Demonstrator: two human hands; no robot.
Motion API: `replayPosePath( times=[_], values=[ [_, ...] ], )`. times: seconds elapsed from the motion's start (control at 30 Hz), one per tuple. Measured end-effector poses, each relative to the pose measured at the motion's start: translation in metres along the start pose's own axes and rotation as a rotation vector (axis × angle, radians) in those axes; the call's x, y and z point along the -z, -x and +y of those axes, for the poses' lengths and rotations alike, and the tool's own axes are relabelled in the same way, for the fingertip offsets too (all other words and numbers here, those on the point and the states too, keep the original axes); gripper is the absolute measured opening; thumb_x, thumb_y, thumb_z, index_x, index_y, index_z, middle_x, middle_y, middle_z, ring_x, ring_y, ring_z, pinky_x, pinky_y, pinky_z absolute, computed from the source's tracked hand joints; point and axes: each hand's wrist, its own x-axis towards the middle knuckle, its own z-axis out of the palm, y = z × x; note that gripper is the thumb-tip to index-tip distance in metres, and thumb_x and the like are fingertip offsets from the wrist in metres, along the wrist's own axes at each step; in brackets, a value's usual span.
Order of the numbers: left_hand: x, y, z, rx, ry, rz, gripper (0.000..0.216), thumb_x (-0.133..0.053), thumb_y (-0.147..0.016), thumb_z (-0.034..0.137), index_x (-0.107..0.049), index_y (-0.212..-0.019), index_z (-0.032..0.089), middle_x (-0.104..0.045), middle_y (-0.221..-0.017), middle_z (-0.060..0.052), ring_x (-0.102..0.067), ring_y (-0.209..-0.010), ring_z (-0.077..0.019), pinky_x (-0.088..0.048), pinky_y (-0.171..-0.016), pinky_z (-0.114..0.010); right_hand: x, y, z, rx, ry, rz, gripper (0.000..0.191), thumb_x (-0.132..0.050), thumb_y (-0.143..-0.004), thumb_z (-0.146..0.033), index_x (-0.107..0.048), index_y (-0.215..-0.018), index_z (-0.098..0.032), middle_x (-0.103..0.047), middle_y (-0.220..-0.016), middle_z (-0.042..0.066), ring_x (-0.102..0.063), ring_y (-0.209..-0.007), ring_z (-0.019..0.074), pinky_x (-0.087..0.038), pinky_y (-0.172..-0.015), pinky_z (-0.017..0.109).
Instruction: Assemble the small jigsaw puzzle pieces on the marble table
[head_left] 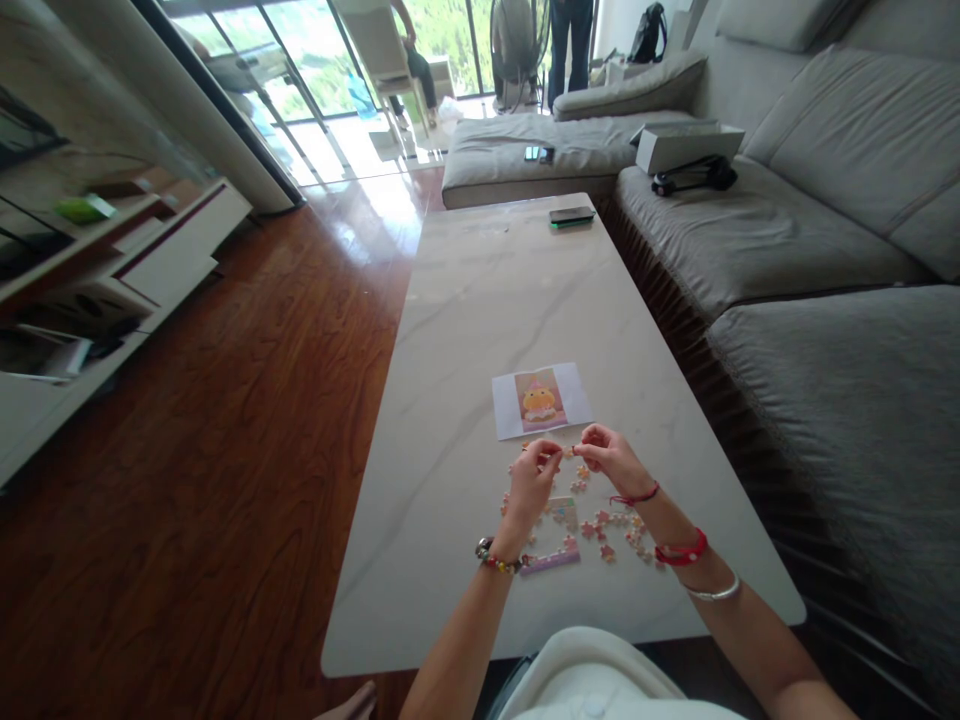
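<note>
Both hands are raised slightly over the near part of a marble-patterned table, fingertips almost meeting. My left hand (534, 482) is closed in a pinch, and so is my right hand (611, 460). Between them shows a small pale jigsaw puzzle piece (568, 452), its shape too small to make out. Below lies a partly joined puzzle with a purple lower edge (551, 562); my left hand and wrist hide some of it. Loose puzzle pieces (606, 552) in pink and orange are scattered at its right. Just beyond my hands is a paper sheet with a printed picture (540, 400) of a yellow figure.
The long white table (465, 310) has rounded corners. A phone-like dark object (571, 216) lies at its far end. Along the right runs a grey sofa (840, 380) holding a white box (686, 148). A low cabinet (172, 250) stands left; people are near the windows.
</note>
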Motion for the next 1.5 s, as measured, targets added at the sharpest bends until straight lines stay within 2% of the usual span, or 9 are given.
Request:
replayPosePath(
  times=[0.23, 0.43, 0.57, 0.63, 0.77, 0.9, 1.1, 1.27, 1.5],
  values=[
    [0.001, -0.003, -0.002, 0.052, 0.267, -0.025, 0.024, -0.053, -0.069, 0.039, -0.051, -0.074, 0.016, -0.054, -0.064, 0.002, -0.051, -0.052, -0.0062, -0.039, -0.050, -0.017, -0.008, 0.008, -0.010, -0.048, 0.080, -0.140, 0.026, -0.065, -0.054, -0.029, -0.057, -0.074, -0.014, -0.055, -0.056, -0.004, -0.041, -0.043, 0.0041, -0.031, -0.041, 0.019],
    [0.000, 0.009, -0.003, 0.117, 0.340, -0.039, 0.032, -0.052, -0.068, 0.047, -0.050, -0.077, 0.016, -0.056, -0.068, 0.001, -0.053, -0.058, -0.0079, -0.036, -0.046, -0.016, -0.027, 0.017, 0.005, -0.050, -0.007, 0.068, 0.027, -0.064, -0.056, -0.036, -0.055, -0.069, -0.015, -0.057, -0.055, -0.001, -0.051, -0.047, 0.0084, -0.032, -0.040, 0.018],
    [0.006, 0.014, -0.006, 0.126, 0.300, -0.016, 0.027, -0.055, -0.066, 0.041, -0.050, -0.075, 0.016, -0.057, -0.066, 0.001, -0.053, -0.058, -0.0083, -0.037, -0.048, -0.017, -0.033, 0.023, 0.014, -0.019, 0.085, 0.019, 0.030, -0.061, -0.060, -0.041, -0.055, -0.072, -0.015, -0.061, -0.060, 0.003, -0.057, -0.051, 0.0124, -0.037, -0.042, 0.020],
    [0.013, 0.012, -0.007, 0.162, 0.265, -0.085, 0.025, -0.054, -0.066, 0.040, -0.052, -0.075, 0.016, -0.058, -0.064, 0.001, -0.053, -0.056, -0.0085, -0.037, -0.048, -0.017, -0.030, 0.024, 0.014, 0.039, 0.179, 0.012, 0.031, -0.059, -0.062, -0.040, -0.055, -0.079, -0.015, -0.063, -0.065, 0.003, -0.058, -0.055, 0.0132, -0.041, -0.047, 0.022],
    [0.031, 0.010, -0.013, 0.159, 0.095, -0.201, 0.020, -0.052, -0.068, 0.033, -0.057, -0.078, 0.016, -0.059, -0.064, 0.000, -0.054, -0.058, -0.0094, -0.039, -0.052, -0.019, -0.020, 0.021, 0.013, 0.131, 0.336, -0.012, 0.030, -0.057, -0.065, -0.035, -0.055, -0.088, -0.017, -0.062, -0.069, 0.001, -0.058, -0.059, 0.0120, -0.045, -0.054, 0.023],
    [0.053, 0.027, -0.039, 0.132, -0.278, -0.097, 0.017, -0.047, -0.072, 0.028, -0.057, -0.083, 0.020, -0.062, -0.073, -0.001, -0.054, -0.059, -0.0100, -0.040, -0.056, -0.021, -0.002, 0.028, 0.025, 0.129, 0.559, -0.029, 0.020, -0.052, -0.069, -0.032, -0.058, -0.081, -0.017, -0.062, -0.068, 0.001, -0.057, -0.058, 0.0118, -0.044, -0.056, 0.024],
    [0.077, 0.078, -0.082, 0.303, -0.815, -0.057, 0.013, -0.042, -0.078, 0.024, -0.053, -0.082, 0.020, -0.062, -0.077, -0.003, -0.056, -0.068, -0.0120, -0.037, -0.058, -0.021, 0.052, 0.067, 0.059, 0.099, 0.913, 0.116, 0.018, -0.046, -0.070, -0.027, -0.060, -0.076, -0.018, -0.063, -0.071, 0.003, -0.057, -0.064, 0.0145, -0.042, -0.062, 0.027],
    [0.072, 0.085, -0.082, 0.365, -1.080, -0.103, 0.015, -0.039, -0.081, 0.023, -0.052, -0.086, 0.018, -0.060, -0.084, -0.008, -0.057, -0.069, -0.0148, -0.035, -0.055, -0.022, 0.083, 0.091, 0.074, 0.073, 1.024, 0.183, 0.019, -0.044, -0.071, -0.027, -0.060, -0.076, -0.019, -0.063, -0.074, 0.004, -0.056, -0.067, 0.0160, -0.041, -0.064, 0.028],
    [0.071, 0.082, -0.071, 0.365, -1.089, -0.064, 0.019, -0.038, -0.081, 0.026, -0.050, -0.094, 0.019, -0.061, -0.085, -0.008, -0.058, -0.071, -0.0171, -0.037, -0.055, -0.024, 0.095, 0.107, 0.079, 0.123, 1.075, 0.256, 0.019, -0.042, -0.073, -0.023, -0.059, -0.079, -0.017, -0.061, -0.078, 0.005, -0.055, -0.069, 0.0156, -0.042, -0.068, 0.028]
  ],
)
